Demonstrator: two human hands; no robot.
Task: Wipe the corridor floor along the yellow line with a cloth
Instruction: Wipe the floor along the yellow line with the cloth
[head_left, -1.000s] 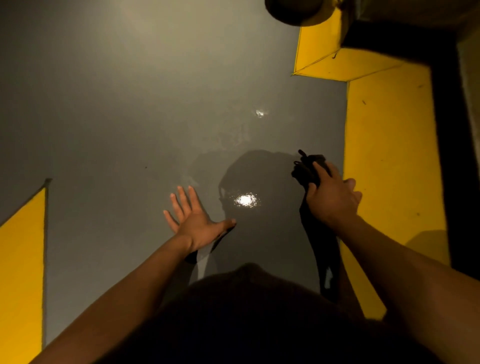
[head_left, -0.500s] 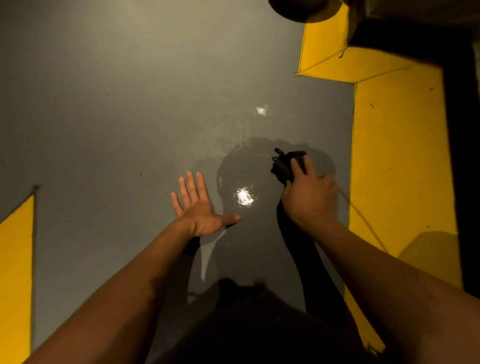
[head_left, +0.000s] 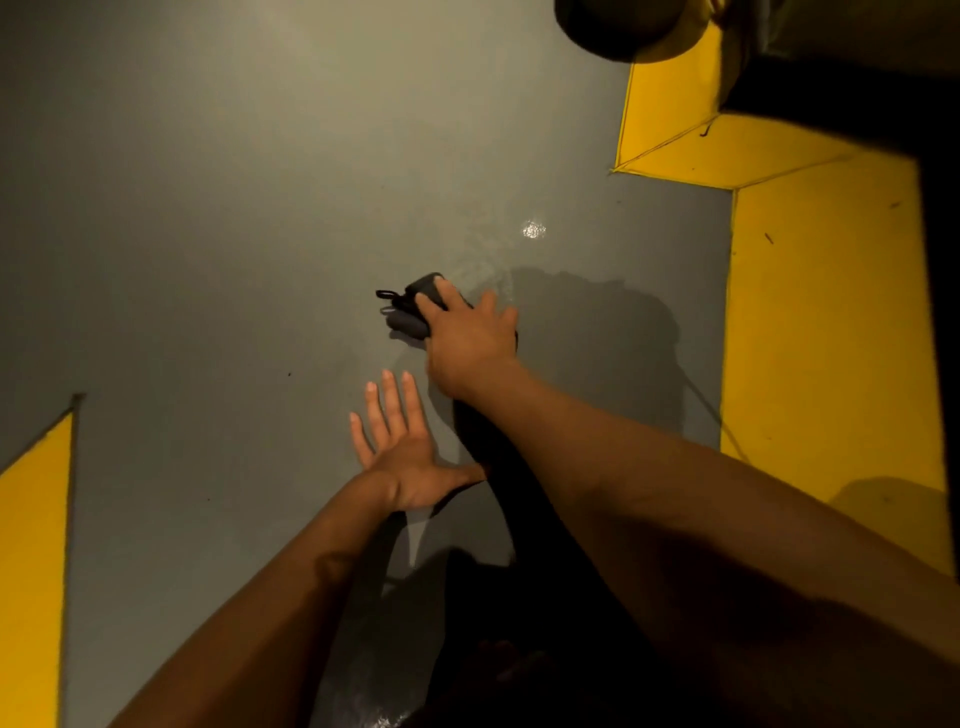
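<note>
A small dark cloth (head_left: 410, 312), bunched up with a loop sticking out at its left, lies on the grey corridor floor (head_left: 234, 234). My right hand (head_left: 467, 338) covers its right part and grips it against the floor. My left hand (head_left: 400, 447) lies flat on the floor just below, fingers spread and straight, holding nothing. The wide yellow line (head_left: 826, 332) runs along the right side, well to the right of the cloth. A wet streak and a bright glint (head_left: 533, 229) show on the floor above and right of the cloth.
A second yellow strip (head_left: 31, 561) sits at the lower left. The yellow marking turns a corner at the upper right (head_left: 675, 119), beside a dark round object (head_left: 623, 26) at the top edge. A dark band (head_left: 940, 312) borders the far right. My shadow covers the floor between my arms.
My right hand has swept the cloth to the left, away from the yellow line and across the grey floor. My left hand stays flat on the floor.
</note>
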